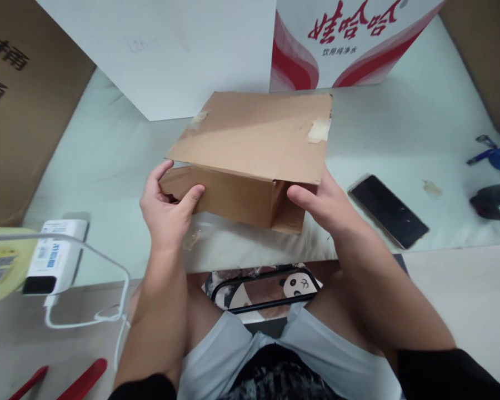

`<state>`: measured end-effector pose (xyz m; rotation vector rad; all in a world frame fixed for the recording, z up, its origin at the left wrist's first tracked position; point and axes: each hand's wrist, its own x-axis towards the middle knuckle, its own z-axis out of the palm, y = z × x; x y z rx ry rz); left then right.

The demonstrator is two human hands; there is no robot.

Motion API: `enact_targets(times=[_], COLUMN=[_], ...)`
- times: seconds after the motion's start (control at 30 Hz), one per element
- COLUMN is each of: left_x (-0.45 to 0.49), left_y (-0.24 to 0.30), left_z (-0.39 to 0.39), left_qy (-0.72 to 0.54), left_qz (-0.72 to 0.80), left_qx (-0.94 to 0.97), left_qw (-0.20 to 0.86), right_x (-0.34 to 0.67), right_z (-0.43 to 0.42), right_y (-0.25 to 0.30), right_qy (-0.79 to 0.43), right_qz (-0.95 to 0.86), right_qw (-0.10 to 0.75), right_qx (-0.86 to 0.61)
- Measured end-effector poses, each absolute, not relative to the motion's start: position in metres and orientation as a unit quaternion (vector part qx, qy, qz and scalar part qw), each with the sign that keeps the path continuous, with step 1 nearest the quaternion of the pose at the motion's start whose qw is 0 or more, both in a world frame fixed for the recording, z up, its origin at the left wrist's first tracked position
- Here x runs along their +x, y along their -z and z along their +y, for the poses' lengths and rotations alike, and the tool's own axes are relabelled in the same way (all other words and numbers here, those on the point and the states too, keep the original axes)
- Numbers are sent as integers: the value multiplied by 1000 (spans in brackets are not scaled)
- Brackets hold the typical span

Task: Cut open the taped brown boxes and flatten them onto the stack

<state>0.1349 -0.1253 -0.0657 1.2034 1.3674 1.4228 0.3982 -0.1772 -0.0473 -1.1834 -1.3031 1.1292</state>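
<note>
Between my hands is a brown cardboard box [254, 133], tilted, with its near side partly open and a gap under the top panel. Torn pale tape [319, 130] clings to its top corners. My left hand [166, 200] grips the left end, thumb on the near flap and fingers behind it. My right hand [323, 197] holds the right end, its thumb at the opening and the other fingers hidden behind the box. The inside of the box is mostly out of sight. To the right of my right hand lies a black smartphone [388, 211].
A large white carton with red print [295, 66] stands behind the box. Tall brown cartons [20, 122] flank both sides. A white power bank [58, 255] with a cable [125, 283] lies at left. A dark cylindrical object [494, 201] sits at far right.
</note>
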Motion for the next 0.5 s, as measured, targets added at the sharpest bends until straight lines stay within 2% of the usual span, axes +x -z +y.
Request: enact_targets(times=[0.3, 0.5], left_x=[139, 139], left_y=[71, 77], left_z=[-124, -122], left_qy=[-543, -554], left_qz=[522, 494], left_qx=[554, 571], left_qw=[355, 350], right_x=[401, 404], right_z=[-174, -171], right_y=[52, 56], right_qy=[-402, -428], right_qz=[-442, -369], right_qw=[561, 575], right_qx=[-573, -592])
